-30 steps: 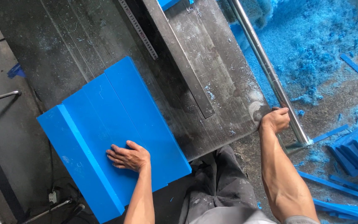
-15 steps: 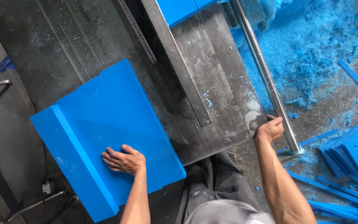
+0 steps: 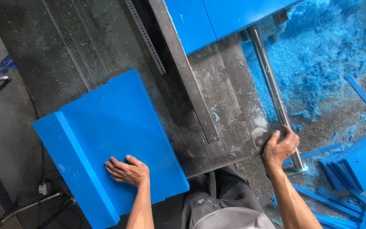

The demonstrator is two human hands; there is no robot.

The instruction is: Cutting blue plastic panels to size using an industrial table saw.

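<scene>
Left hand flat, open, on three stacked blue boards; right hand gripping one steel rail.

Even, diffuse daylight fills the scene, brightest at the right over the blue shavings. The steel rail carries glare. Shadows are soft; the left edge is dimmer, with slight blur.
</scene>
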